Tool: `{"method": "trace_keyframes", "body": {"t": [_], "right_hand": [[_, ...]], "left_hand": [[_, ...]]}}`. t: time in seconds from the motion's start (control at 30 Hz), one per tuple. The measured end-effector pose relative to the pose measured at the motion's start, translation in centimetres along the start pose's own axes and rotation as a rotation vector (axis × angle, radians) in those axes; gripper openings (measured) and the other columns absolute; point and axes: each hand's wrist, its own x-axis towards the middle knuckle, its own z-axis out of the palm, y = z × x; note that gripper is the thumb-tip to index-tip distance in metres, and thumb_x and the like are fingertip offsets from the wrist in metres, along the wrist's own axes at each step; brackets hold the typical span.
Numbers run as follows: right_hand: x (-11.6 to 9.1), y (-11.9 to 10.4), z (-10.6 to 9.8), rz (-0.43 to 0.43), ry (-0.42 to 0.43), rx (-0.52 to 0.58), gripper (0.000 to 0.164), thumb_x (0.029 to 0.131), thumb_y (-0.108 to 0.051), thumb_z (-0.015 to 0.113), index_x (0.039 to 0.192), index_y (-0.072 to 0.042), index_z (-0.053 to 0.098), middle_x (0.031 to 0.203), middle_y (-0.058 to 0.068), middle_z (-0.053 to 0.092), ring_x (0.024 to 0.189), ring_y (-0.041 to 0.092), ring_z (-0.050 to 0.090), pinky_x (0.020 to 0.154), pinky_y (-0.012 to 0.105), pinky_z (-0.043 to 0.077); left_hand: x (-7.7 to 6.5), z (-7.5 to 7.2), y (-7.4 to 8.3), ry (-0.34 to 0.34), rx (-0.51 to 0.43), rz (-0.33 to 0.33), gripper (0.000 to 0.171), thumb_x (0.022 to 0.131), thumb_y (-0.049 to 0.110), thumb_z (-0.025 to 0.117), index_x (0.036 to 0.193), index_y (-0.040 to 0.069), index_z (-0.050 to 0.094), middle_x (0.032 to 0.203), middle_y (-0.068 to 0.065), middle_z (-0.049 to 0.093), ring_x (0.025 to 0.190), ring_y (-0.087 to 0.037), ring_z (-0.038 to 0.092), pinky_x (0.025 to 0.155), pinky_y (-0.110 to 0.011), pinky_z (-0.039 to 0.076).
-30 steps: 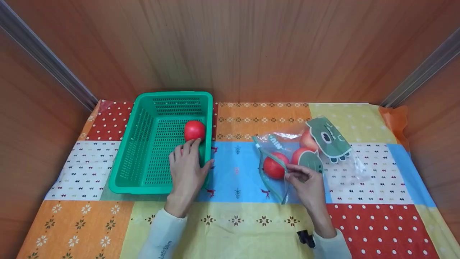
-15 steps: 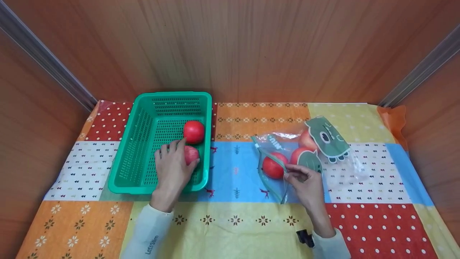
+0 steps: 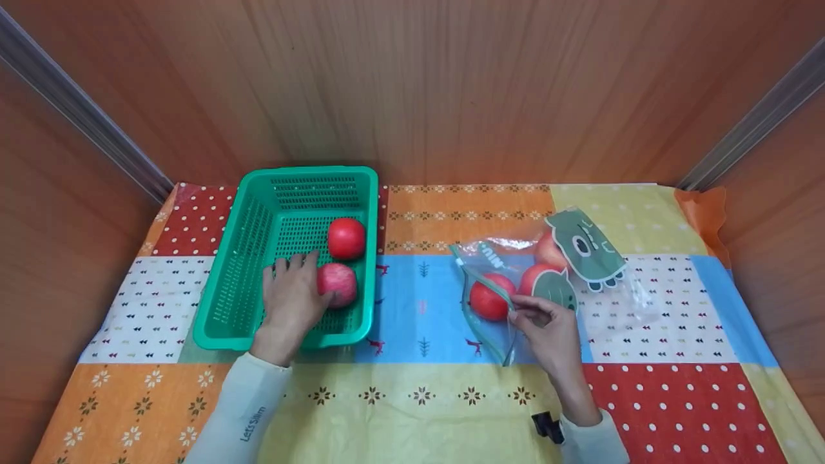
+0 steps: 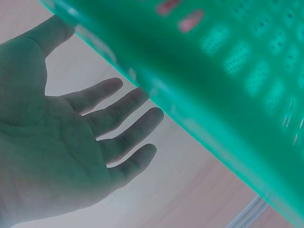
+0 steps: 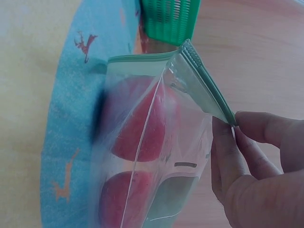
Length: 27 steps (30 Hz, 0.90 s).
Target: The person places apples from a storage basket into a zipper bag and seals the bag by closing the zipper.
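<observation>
My left hand point(image 3: 290, 303) hovers over the green basket point(image 3: 235, 258), its fingers spread. Beside its thumb lies a pinkish-red apple point(image 3: 337, 285) in the basket, and a redder apple point(image 3: 347, 238) sits just behind that one. In the left wrist view the palm of my left hand point(image 4: 57, 128) holds nothing. My right hand point(image 3: 551, 332) pinches the zip edge of a clear zip bag point(image 3: 493, 258) between thumb and fingers, keeping its mouth parted. Inside the bag are a red apple point(image 3: 492, 297) near the mouth and two more behind, partly covered by the green printed animal.
A patchwork cloth point(image 3: 419, 412) covers the table. Wooden panels point(image 3: 425, 90) rise at the back and both sides. A small black clip point(image 3: 548, 427) is at the right sleeve, and an orange flap point(image 3: 706, 219) hangs at the far right corner.
My left hand has moved left, away from the basket's right side, uncovering the nearer apple. That apple has shifted slightly within the basket. My right hand keeps its pinch on the bag.
</observation>
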Motion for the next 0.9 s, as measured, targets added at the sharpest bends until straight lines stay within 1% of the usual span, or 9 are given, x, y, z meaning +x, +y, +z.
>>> {"method": "trace_keyframes", "body": {"t": [0.17, 0.3, 0.4, 0.63, 0.9], "right_hand": [[0.0, 0.1, 0.0, 0.005, -0.001, 0.000, 0.029, 0.092, 0.007, 0.076, 0.121, 0.008, 0.074, 0.111, 0.022, 0.077, 0.084, 0.003, 0.071, 0.082, 0.015, 0.056], [0.0, 0.0, 0.0, 0.012, -0.001, -0.008, 0.029, 0.092, 0.007, 0.075, 0.121, 0.008, 0.074, 0.110, 0.021, 0.077, 0.083, 0.004, 0.071, 0.082, 0.015, 0.056], [-0.1, -0.1, 0.0, 0.018, 0.000, -0.014, 0.029, 0.092, 0.007, 0.075, 0.121, 0.007, 0.075, 0.110, 0.021, 0.077, 0.084, 0.004, 0.071, 0.082, 0.015, 0.056], [-0.1, 0.0, -0.1, 0.026, 0.001, -0.026, 0.030, 0.093, 0.006, 0.075, 0.122, 0.006, 0.075, 0.113, 0.020, 0.077, 0.085, 0.004, 0.071, 0.082, 0.015, 0.056], [0.0, 0.0, -0.2, 0.028, 0.004, -0.015, 0.030, 0.092, 0.007, 0.076, 0.122, 0.007, 0.075, 0.113, 0.020, 0.077, 0.084, 0.004, 0.071, 0.080, 0.015, 0.057]], "left_hand": [[0.3, -0.1, -0.6, -0.043, 0.014, 0.018, 0.079, 0.088, 0.024, 0.085, 0.151, -0.006, 0.049, 0.143, -0.032, 0.056, 0.130, -0.053, 0.049, 0.109, -0.066, 0.037], [0.4, -0.1, -0.9, -0.077, 0.022, 0.029, 0.083, 0.086, 0.024, 0.087, 0.151, -0.007, 0.047, 0.142, -0.033, 0.055, 0.129, -0.053, 0.049, 0.108, -0.067, 0.037], [0.6, -0.1, -1.0, -0.095, 0.031, 0.046, 0.085, 0.084, 0.027, 0.089, 0.151, -0.007, 0.047, 0.141, -0.034, 0.056, 0.128, -0.054, 0.049, 0.108, -0.067, 0.038], [1.5, 0.1, -0.7, -0.178, 0.078, 0.060, 0.092, 0.082, 0.030, 0.090, 0.153, -0.005, 0.044, 0.142, -0.033, 0.055, 0.131, -0.054, 0.049, 0.111, -0.069, 0.038], [2.1, 0.8, -0.6, -0.222, 0.137, 0.120, 0.081, 0.084, 0.029, 0.088, 0.148, -0.003, 0.049, 0.135, -0.032, 0.059, 0.130, -0.053, 0.050, 0.112, -0.068, 0.036]]}}
